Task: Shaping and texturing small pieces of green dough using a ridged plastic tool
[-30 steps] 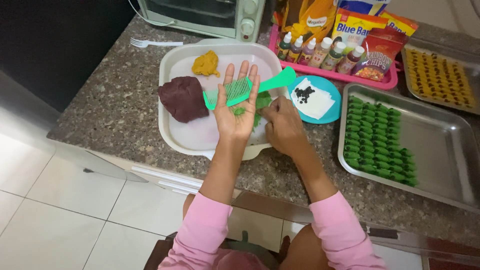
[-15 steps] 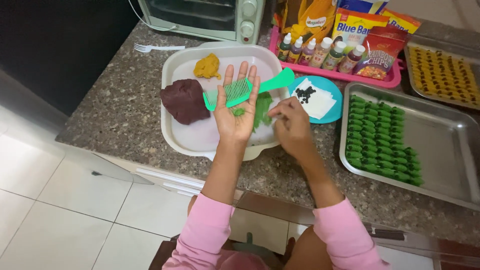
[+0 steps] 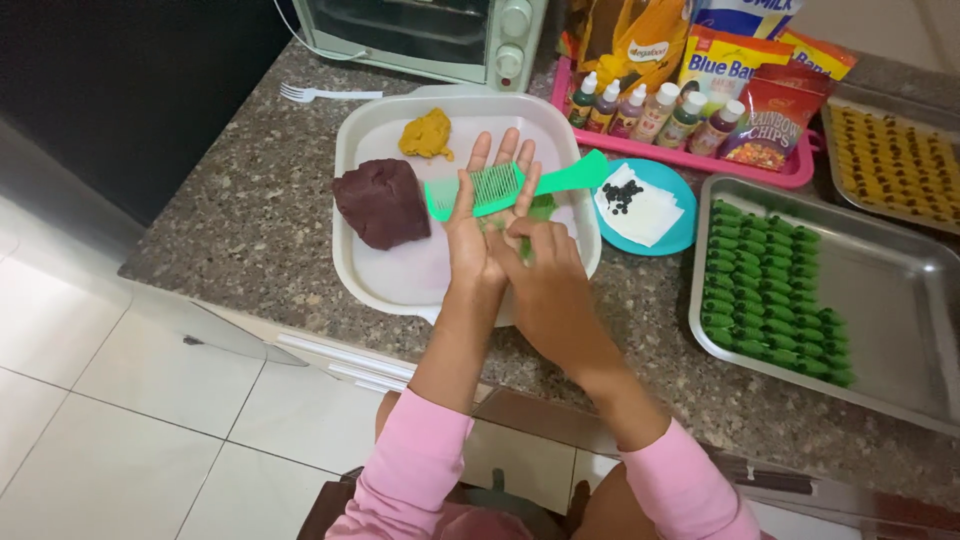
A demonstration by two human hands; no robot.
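I see my left hand (image 3: 487,215) held palm up and fingers spread flat over the white tray (image 3: 360,255), with a green comb (image 3: 510,186) lying across the fingers, its teeth toward the palm and its handle pointing off toward the far right rim of the tray. My right hand (image 3: 545,270) is pressed down onto the left palm, fingers curled together over a small piece of green dough (image 3: 523,245) that I can only just make out between the two hands. On the tray, left of my hands, sits a dark brown lump of dough (image 3: 382,202), and at the tray's far side a smaller yellow lump (image 3: 427,134). A little more green dough (image 3: 543,208) shows on the tray just beyond my right hand. Right of the tray is a blue plate (image 3: 680,235) with a white paper and small dark bits on it, and farther right a metal baking pan (image 3: 880,300) holding rows of green shaped pieces. Beyond the tray stand a pink tray of small colouring bottles (image 3: 650,108) and a toaster oven (image 3: 430,30); a white fork (image 3: 320,94) lies at the tray's far left.
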